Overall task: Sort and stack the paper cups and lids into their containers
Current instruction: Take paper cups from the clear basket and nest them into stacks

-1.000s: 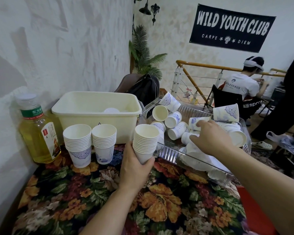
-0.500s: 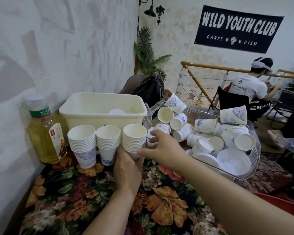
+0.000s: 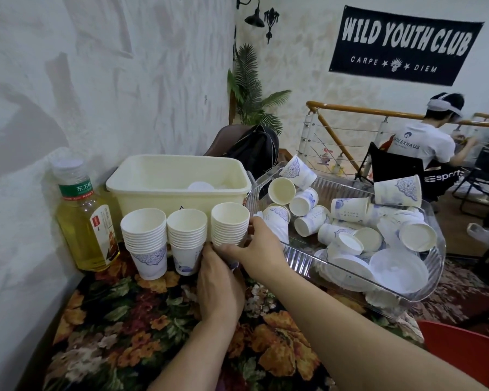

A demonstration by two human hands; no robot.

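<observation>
I see soft, even indoor light, a broad grey shadow on the left wall (image 3: 26, 128), wide-angle bending at the edges, slight blur far right.

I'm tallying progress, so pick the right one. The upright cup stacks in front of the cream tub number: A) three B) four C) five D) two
A: three cup stacks stand in a row before the cream tub, and both hands, left and right, are at the rightmost one.
</observation>
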